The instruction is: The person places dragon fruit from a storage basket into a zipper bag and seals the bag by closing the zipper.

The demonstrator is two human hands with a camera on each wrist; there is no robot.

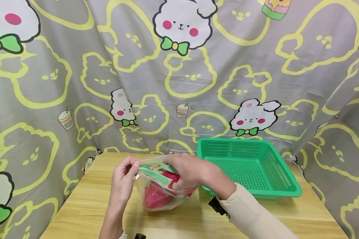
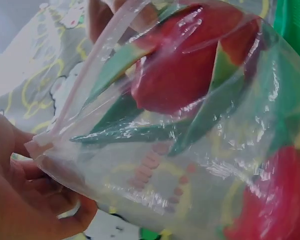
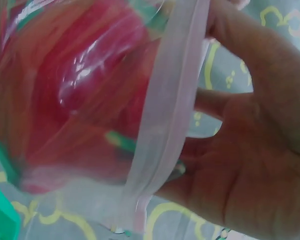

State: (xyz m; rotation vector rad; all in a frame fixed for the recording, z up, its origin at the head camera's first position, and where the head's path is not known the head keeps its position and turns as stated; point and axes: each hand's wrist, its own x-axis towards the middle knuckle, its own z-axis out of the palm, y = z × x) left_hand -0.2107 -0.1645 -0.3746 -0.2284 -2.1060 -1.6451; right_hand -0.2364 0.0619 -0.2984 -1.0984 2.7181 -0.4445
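Note:
A clear plastic zip bag [image 1: 155, 202] stands on the table with its mouth open, holding red fruit-like pieces with green pointed scales that look like dragon fruit. My left hand [image 1: 124, 179] pinches the bag's edge by the white zip slider [image 2: 40, 145]. At the other side of the mouth, my right hand [image 1: 186, 171] reaches in, thumb and fingers around a red dragon fruit [image 2: 182, 65] near the top. The bag's pale zip strip [image 3: 164, 100] crosses in front of the right fingertips in the right wrist view, partly hiding them. Another red piece [image 1: 157, 196] lies lower in the bag.
A green plastic basket [image 1: 287, 186] with perforated walls stands on the wooden table [image 1: 86, 202] to the right of the bag. Behind the table hangs a grey patterned curtain [image 1: 197, 79]. A black strap piece [image 1: 217, 206] sits at my right wrist.

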